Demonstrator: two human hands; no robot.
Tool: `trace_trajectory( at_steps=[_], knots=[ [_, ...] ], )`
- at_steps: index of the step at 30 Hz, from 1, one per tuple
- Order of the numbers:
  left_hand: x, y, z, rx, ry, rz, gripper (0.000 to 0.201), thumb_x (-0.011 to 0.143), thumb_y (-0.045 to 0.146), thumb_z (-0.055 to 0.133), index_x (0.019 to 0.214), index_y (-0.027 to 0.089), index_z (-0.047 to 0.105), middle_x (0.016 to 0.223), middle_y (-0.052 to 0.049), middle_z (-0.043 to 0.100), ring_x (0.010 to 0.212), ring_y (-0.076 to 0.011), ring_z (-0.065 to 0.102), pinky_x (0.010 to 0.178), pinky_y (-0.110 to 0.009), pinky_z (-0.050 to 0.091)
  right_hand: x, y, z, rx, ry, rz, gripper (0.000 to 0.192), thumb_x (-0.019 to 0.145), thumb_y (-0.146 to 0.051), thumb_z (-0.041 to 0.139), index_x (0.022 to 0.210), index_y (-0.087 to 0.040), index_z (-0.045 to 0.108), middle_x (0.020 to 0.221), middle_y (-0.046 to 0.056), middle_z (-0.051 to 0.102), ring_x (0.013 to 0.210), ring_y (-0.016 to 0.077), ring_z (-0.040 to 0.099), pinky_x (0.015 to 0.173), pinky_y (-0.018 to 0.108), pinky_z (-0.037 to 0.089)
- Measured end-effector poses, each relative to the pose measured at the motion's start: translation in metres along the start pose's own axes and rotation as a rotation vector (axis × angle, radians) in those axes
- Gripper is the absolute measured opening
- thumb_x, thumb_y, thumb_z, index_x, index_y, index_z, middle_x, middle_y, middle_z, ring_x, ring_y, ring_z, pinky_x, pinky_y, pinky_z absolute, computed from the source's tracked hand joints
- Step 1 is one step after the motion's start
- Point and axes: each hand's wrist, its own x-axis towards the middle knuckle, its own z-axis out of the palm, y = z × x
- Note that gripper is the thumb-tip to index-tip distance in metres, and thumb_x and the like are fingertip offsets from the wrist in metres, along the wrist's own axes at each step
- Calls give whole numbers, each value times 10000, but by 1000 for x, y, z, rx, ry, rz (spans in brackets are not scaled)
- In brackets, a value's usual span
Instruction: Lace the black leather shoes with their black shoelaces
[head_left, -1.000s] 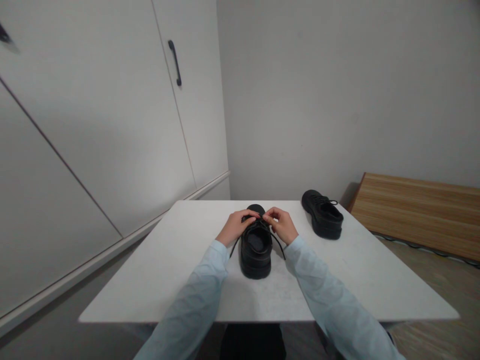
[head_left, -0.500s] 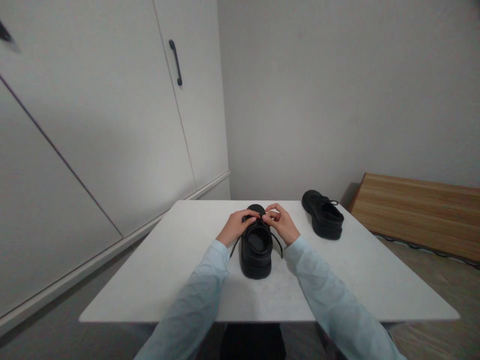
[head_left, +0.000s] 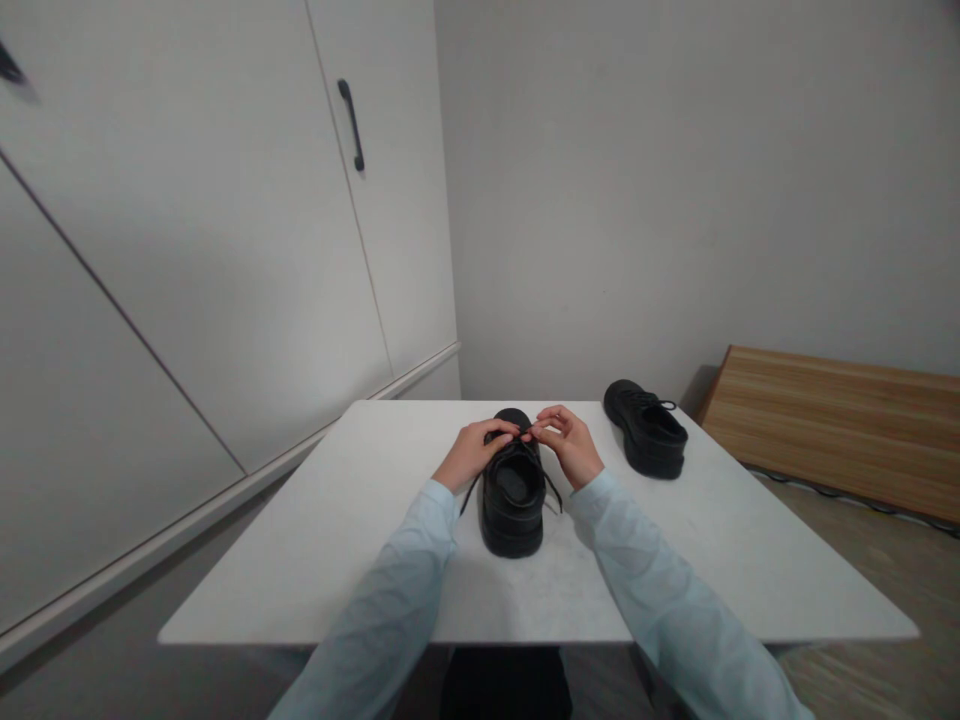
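Step in hand, judged: tying laces on near black shoe at centre of worktop, toe pointing away. Left hand rests on shoe's left side, fingers pinching lace above tongue. Right hand pinches other strand just beside — both closed on lace. Loose ends trail down either side. Next move likely calls for crossing strands while keeping tension — fine fingertip work. Count: two shoes — second shoe well apart at right, untouched; two hands; one worktop.
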Motion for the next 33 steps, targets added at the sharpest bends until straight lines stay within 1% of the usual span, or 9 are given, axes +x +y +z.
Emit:
trace_trajectory(
  at_steps=[3, 6, 10, 15, 19, 22, 25, 29, 33],
  knots=[
    [0, -1, 0, 0, -3, 8, 214, 813, 305, 557, 912, 189, 707, 1010, -72, 710, 992, -217, 633, 937, -343, 438, 1, -1, 0, -18, 8, -16, 227, 656, -247, 715, 801, -198, 548, 678, -32, 595, 603, 128, 611, 637, 282, 473],
    [0, -1, -1, -2, -4, 17, 208, 815, 299, 557, 908, 188, 707, 1013, -73, 710, 991, -213, 632, 938, -339, 436, 3, -2, -1, -68, -18, -22, 200, 663, -253, 700, 782, -190, 552, 653, -35, 560, 576, 112, 564, 560, 251, 440],
    [1, 0, -1, -2, -4, 20, 206, 815, 300, 557, 904, 192, 709, 1008, -66, 712, 984, -213, 634, 942, -341, 434, 4, -5, -5, -281, -74, -73, 122, 700, -250, 646, 752, -186, 556, 637, -22, 531, 583, 121, 521, 487, 233, 405],
    [1, 1, -1, 10, -9, 11, 203, 816, 286, 557, 901, 179, 707, 1009, -65, 711, 990, -205, 632, 945, -328, 433, 6, -5, -14, -616, -108, -211, 55, 746, -221, 599, 783, -182, 605, 775, 25, 571, 694, 150, 550, 538, 257, 453],
    [1, 0, -1, 25, -12, 18, 196, 817, 277, 556, 901, 178, 703, 1008, -56, 710, 992, -195, 631, 937, -307, 438, 9, -4, -22, -774, -155, -281, 97, 712, -170, 658, 806, -190, 667, 819, 33, 544, 714, 150, 549, 616, 296, 499],
    [0, -1, -1, 34, -13, 14, 194, 818, 275, 555, 900, 180, 703, 1013, -56, 709, 995, -196, 631, 940, -308, 436, 10, -4, -24, -867, -165, -301, 105, 696, -109, 665, 756, -192, 688, 843, 45, 535, 741, 161, 553, 635, 314, 511],
    [0, 0, -1, 33, -15, 19, 198, 823, 272, 549, 905, 176, 702, 1017, -61, 708, 1000, -195, 630, 945, -309, 433, 10, -3, -23, -897, -149, -319, 93, 695, -96, 664, 714, -184, 687, 870, 56, 531, 757, 170, 557, 632, 323, 516],
    [0, 2, -2, 30, -14, 9, 201, 820, 281, 552, 901, 174, 702, 1018, -63, 708, 1003, -199, 629, 947, -312, 434, 9, -2, -21, -815, -118, -312, 45, 708, -145, 667, 730, -181, 681, 914, 67, 521, 770, 167, 562, 613, 310, 525],
    [0, 1, -2, 26, -14, -5, 202, 817, 293, 557, 895, 177, 703, 1011, -61, 710, 992, -204, 633, 946, -315, 438, 8, -5, -21, -731, -39, -303, 23, 713, -204, 660, 723, -183, 664, 953, 75, 526, 845, 184, 565, 630, 308, 524]
  ],
)
